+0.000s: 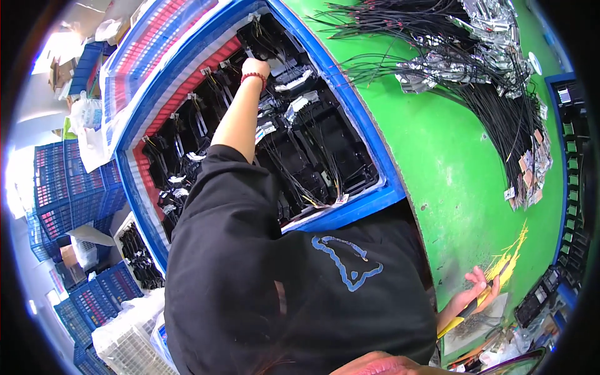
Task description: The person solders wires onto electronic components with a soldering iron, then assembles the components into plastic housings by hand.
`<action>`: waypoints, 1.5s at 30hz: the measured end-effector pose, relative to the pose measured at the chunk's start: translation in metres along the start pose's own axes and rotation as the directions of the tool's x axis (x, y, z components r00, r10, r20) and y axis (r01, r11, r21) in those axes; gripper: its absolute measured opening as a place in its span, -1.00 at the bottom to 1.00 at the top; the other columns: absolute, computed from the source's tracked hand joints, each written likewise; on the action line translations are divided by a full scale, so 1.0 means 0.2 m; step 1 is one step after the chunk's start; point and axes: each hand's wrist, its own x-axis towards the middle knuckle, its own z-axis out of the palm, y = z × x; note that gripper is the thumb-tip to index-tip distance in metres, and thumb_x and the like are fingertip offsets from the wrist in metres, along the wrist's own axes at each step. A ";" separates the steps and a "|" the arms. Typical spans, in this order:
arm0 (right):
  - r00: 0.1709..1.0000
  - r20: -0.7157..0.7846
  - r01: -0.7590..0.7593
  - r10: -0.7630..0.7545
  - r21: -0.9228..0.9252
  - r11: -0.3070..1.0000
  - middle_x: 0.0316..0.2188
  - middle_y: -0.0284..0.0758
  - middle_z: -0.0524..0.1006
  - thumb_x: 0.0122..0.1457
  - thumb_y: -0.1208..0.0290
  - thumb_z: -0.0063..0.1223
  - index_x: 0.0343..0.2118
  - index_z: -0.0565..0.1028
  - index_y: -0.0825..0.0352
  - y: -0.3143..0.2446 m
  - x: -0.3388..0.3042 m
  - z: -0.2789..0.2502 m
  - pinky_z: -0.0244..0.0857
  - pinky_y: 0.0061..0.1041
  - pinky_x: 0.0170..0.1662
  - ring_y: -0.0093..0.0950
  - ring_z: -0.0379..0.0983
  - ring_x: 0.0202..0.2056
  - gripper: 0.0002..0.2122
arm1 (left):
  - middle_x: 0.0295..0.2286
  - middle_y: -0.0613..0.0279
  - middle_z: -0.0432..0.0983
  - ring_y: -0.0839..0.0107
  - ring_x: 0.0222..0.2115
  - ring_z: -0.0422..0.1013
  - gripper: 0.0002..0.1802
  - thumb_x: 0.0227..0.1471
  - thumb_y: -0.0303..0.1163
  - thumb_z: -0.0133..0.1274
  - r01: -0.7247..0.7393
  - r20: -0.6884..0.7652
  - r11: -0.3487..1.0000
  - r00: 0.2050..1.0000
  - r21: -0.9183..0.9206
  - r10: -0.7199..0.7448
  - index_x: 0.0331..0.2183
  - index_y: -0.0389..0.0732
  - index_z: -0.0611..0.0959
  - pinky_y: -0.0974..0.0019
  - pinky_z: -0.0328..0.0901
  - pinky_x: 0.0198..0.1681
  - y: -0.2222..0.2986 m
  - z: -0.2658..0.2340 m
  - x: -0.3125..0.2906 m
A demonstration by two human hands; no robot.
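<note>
My left hand (255, 67), with a red bead bracelet at its wrist, reaches to the far part of a large blue crate (389, 178). Its fingers look curled among black plastic housings (284, 156) with thin wires and silver foil pieces. What they grip, if anything, is hidden. At the lower right, my right hand (473, 294) is closed round a slim yellow-and-black tool (465, 311) over the green table. A bunch of thin yellow strands (512, 253) fans out past its fingers; whether the hand holds these too is unclear.
Bundled black cables (494, 115) with silver foil ends lie on the green tabletop (431, 169) at the far right. Along the right edge stands another blue tray (553, 94) with black parts. Stacked blue crates (69, 187) and a white basket (128, 344) stand at the left.
</note>
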 end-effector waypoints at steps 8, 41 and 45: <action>0.999 -0.003 0.036 -0.036 0.022 0.999 -0.36 -0.06 0.56 0.35 0.32 -0.16 0.12 0.21 0.47 0.07 0.01 0.00 0.33 -0.46 -0.34 -0.41 0.41 -0.49 -0.61 | -0.18 -0.03 0.59 0.17 -0.12 0.53 -0.64 -0.04 -0.36 0.08 0.186 -0.085 0.958 0.974 -0.218 -0.209 -0.17 -0.33 0.63 0.19 0.41 -0.07 -0.17 0.28 0.34; 0.990 -0.083 -0.075 0.117 0.397 0.915 -0.46 -0.17 0.60 0.21 0.57 -0.01 -0.07 0.40 0.41 0.18 -0.08 -0.20 0.43 -0.56 -0.42 -0.50 0.54 -0.51 -0.78 | -0.44 0.11 0.53 0.14 -0.29 0.50 -0.89 -0.12 -0.39 0.15 -0.788 0.036 -0.596 -0.607 -0.153 0.794 -0.43 -0.15 0.65 0.18 0.37 -0.25 1.87 0.43 -2.64; 0.994 -0.047 -0.076 0.097 0.333 0.940 -0.40 -0.10 0.58 0.27 0.52 -0.08 0.00 0.29 0.35 0.19 -0.08 -0.22 0.42 -0.49 -0.32 -0.46 0.50 -0.45 -0.75 | -0.46 0.25 0.58 0.21 -0.44 0.51 -0.87 -0.19 -0.55 0.22 -0.674 -0.260 -0.651 -0.598 -0.348 0.758 -0.47 -0.20 0.62 0.21 0.40 -0.30 1.81 0.34 -2.60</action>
